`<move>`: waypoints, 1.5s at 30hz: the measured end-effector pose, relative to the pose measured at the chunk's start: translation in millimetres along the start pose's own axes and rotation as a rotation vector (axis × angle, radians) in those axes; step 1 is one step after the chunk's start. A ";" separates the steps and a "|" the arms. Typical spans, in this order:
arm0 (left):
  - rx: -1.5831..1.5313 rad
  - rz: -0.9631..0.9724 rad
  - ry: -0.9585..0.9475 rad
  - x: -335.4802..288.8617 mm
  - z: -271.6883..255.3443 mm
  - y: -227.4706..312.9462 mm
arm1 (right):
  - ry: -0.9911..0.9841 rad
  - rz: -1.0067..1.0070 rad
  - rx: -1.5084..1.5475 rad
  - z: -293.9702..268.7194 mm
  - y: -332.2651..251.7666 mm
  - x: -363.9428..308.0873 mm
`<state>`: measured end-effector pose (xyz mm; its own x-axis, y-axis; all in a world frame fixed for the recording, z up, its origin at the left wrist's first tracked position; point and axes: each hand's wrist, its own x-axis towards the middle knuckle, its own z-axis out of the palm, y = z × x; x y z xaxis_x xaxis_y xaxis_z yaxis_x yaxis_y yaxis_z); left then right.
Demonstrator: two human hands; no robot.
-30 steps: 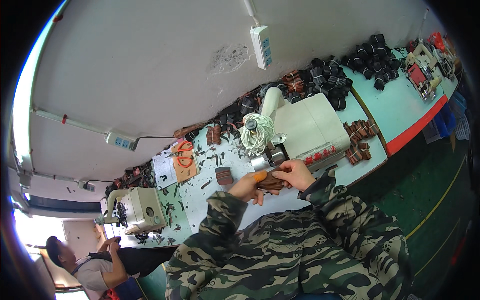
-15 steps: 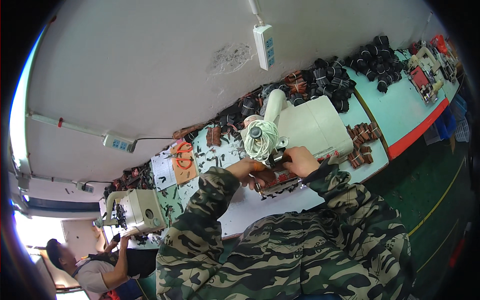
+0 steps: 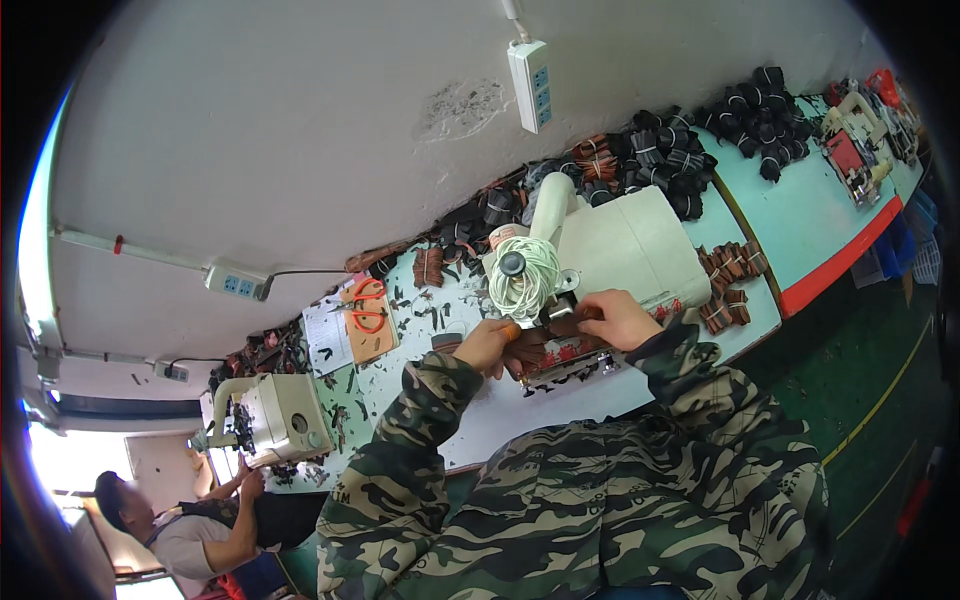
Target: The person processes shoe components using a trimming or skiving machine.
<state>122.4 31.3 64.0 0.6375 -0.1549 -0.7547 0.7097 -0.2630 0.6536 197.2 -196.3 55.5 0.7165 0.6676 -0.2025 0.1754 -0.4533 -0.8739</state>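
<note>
A cream sewing-type machine (image 3: pixel 632 245) with a curved arm stands in front of me, a coil of pale cord (image 3: pixel 524 282) hanging at its head. Below the coil, my left hand (image 3: pixel 486 346) is closed on brown leather strips (image 3: pixel 530 350) at the machine's near edge; an orange cover shows on one of its fingers. At the other side of the head, my right hand (image 3: pixel 616 318) pinches a dark brown piece (image 3: pixel 568 325) between thumb and fingers. The cord and fingers hide where the pieces meet the machine's working parts.
Orange-handled scissors (image 3: pixel 368 305) lie on a brown board and papers at left. Bundled black pieces (image 3: pixel 660 150) line the wall; brown bundles (image 3: pixel 730 280) sit right of the machine. A co-worker (image 3: pixel 190 530) works at another machine (image 3: pixel 280 420) at far left.
My left hand has shifted slightly left, and more of the brown strips shows between my hands. My right hand has lifted a little. A dark bundle now shows beside my left hand.
</note>
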 end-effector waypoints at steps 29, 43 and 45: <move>-0.136 0.109 0.086 3.8 19.6 14.4 | 0.018 -0.240 -0.204 8.3 11.9 -6.4; 0.032 0.059 -0.065 2.2 3.2 7.7 | 0.156 -0.166 -0.276 23.2 -0.4 -3.9; -0.031 0.114 0.059 4.8 8.1 -9.5 | 0.085 -0.152 -0.209 12.3 2.9 -5.9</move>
<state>116.4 25.3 53.7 0.7302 -0.1259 -0.6715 0.6402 -0.2170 0.7369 185.2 -194.3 48.7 0.7237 0.6895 -0.0302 0.4147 -0.4693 -0.7796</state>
